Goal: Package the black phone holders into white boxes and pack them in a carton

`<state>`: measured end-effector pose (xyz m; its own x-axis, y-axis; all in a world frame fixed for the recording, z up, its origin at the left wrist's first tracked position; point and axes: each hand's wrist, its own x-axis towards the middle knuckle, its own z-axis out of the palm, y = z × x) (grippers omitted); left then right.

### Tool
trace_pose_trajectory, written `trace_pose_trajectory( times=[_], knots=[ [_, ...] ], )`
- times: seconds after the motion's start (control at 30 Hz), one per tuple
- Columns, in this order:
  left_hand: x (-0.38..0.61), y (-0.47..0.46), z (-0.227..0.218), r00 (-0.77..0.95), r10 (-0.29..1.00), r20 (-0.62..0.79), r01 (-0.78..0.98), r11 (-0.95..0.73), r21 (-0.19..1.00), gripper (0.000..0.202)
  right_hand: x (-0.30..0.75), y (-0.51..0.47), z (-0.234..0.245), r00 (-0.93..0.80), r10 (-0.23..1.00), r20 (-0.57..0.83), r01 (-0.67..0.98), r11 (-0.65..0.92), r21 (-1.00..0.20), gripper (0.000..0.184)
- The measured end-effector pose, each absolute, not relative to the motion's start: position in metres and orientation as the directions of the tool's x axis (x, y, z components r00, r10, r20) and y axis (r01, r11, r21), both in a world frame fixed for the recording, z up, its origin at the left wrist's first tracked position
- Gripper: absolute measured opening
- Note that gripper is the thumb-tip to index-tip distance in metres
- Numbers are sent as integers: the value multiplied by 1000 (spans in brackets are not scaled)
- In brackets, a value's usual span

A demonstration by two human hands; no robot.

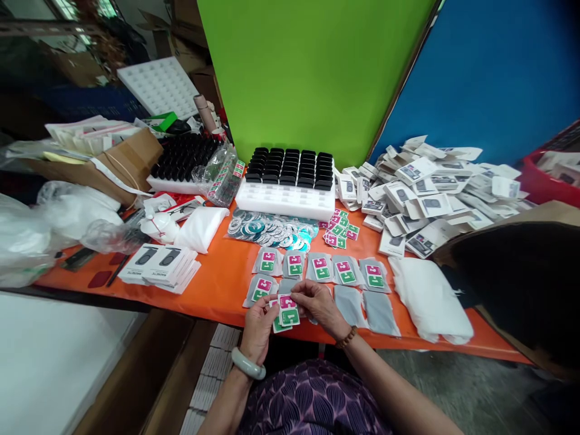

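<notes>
My left hand (pixel 257 329) and my right hand (pixel 319 305) meet at the near edge of the orange table (pixel 217 284). Both pinch a small stack of pink and green packets (pixel 286 311). Just beyond my fingers lie two rows of grey pouches (pixel 319 269), several with a pink and green packet on top. Two plain grey pouches (pixel 367 309) lie to the right of my right hand. A pale bangle sits on my left wrist and a bead bracelet on my right.
A white tray of black parts (pixel 290 181) stands by the green board. In front lie round metal rings (pixel 272 231) and loose packets (pixel 339 232). Small boxes (pixel 430 193) are heaped at the right, white bags (pixel 430 299) near them, flat cartons (pixel 161 266) at the left.
</notes>
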<state>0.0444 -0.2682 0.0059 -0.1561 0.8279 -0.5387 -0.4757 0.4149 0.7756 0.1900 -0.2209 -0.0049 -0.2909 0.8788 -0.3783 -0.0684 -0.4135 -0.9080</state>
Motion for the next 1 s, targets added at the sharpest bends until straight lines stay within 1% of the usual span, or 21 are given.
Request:
trace_pose_trajectory(
  times=[0.1, 0.17, 0.23, 0.3, 0.37, 0.47, 0.6, 0.8, 0.87, 1.0],
  knots=[
    [44, -268, 2, -233, 847, -477, -337, 390, 857, 38, 192, -222, -2, -267, 894, -360, -21, -379, -925, 27],
    [44, -268, 1, -279, 864, -419, -238, 361, 902, 36, 192, -222, -4, -269, 899, -346, -27, -366, -930, 28],
    [45, -267, 1, -310, 872, -377, -181, 336, 925, 36, 192, -224, -8, -269, 906, -326, -54, -352, -934, 29],
    [46, -266, 1, -324, 867, -378, -200, 328, 923, 37, 190, -226, -13, -263, 919, -294, -77, -324, -943, 28],
    [48, -265, 0, -317, 851, -419, -286, 335, 898, 39, 189, -228, -17, -253, 934, -254, -80, -282, -956, 26],
    [50, -263, -2, -286, 829, -481, -390, 358, 848, 43, 189, -231, -19, -221, 954, -204, -39, -218, -975, 21],
    [51, -261, -6, -273, 814, -512, -422, 377, 824, 44, 189, -233, -19, -172, 968, -183, 9, -184, -983, 18],
    [41, -263, -11, -334, 809, -484, -359, 366, 859, 42, 197, -223, -21, -57, 974, -218, -13, -219, -976, 22],
    [34, -266, -11, -349, 811, -469, -325, 364, 873, 42, 198, -219, -22, -41, 976, -213, 11, -213, -977, 21],
    [19, -272, -11, -367, 816, -447, -270, 367, 890, 42, 192, -215, -28, -59, 986, -154, 103, -147, -984, 15]
  ],
)
